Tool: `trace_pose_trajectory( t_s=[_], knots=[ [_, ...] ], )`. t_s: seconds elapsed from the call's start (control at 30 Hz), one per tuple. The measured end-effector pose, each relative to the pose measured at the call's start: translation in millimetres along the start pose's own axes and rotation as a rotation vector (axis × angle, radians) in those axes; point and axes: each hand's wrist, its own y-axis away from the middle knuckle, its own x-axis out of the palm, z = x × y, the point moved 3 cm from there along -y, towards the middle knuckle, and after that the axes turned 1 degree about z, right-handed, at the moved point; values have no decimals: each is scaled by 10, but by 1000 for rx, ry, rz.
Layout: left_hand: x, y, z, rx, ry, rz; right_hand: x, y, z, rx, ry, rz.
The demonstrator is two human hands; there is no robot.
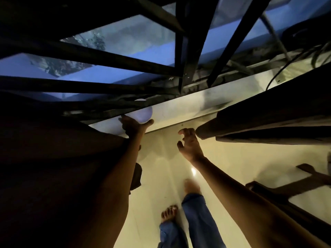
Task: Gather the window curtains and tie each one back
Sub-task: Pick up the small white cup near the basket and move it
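A dark curtain fills the left side as a large shadowed mass, its folds hard to make out. My left hand reaches out along its edge to the window sill. Its thumb and fingers are spread round the lower side of a pale round object lying there. My right hand hovers in the air below the sill with loosely curled fingers and holds nothing. Its fingertips are close to the rounded corner of a dark slab on the right; whether that is furniture or fabric cannot be told.
Dark window bars cross the glass above the sill, with dusk light outside. Cables trail along the sill at the right. A dark wooden frame stands on the pale tiled floor at the lower right. My bare feet are below.
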Motion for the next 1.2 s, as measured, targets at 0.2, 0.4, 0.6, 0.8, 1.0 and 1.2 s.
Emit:
trace_pose_trajectory(
  t_s=[0.2,0.4,0.6,0.8,1.0,1.2],
  knots=[
    [154,-189,-43,138,3,31,101,-151,28,-8,-7,-14],
    [114,-129,-14,288,-65,-4,87,5,-70,20,-6,-23],
    [69,402,-49,550,-184,34,-115,416,-126,54,-10,-65],
    [-32,1429,-220,691,-180,132,-549,1189,-83,141,-116,-240],
    [-56,2612,-458,864,-256,289,-1097,2092,-74,318,-268,-449],
    [43,3827,-715,1036,-385,446,-1663,3055,-233,463,-467,-646]
  ],
)
